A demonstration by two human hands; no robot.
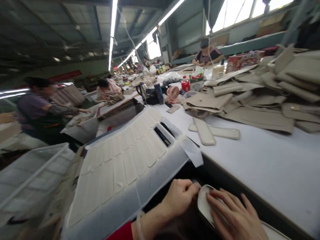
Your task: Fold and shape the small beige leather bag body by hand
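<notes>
My left hand (181, 196) is closed, thumb against the curled fingers. What it grips is hidden; a small dark blurred shape shows at its fingertips. Just right of it is the rounded end of a pale leather strip (205, 200), in front of the table's edge. My right hand (233, 215) lies over this strip, fingers slightly spread and blurred, its thumb out of sight. Left of the hands, a sloping board covered in whitish sheet (160, 176) carries rows of pale strips (127, 150). On the white table, two beige strips with metal studs (204, 131) lie crossed.
Beige leather pieces (260, 116) are heaped on the white table (275, 160) at right. Behind the board stand a pink fan (172, 94), a red bottle (185, 85) and a kettle (142, 89). A white crate (32, 180) is at left. Several people work farther off.
</notes>
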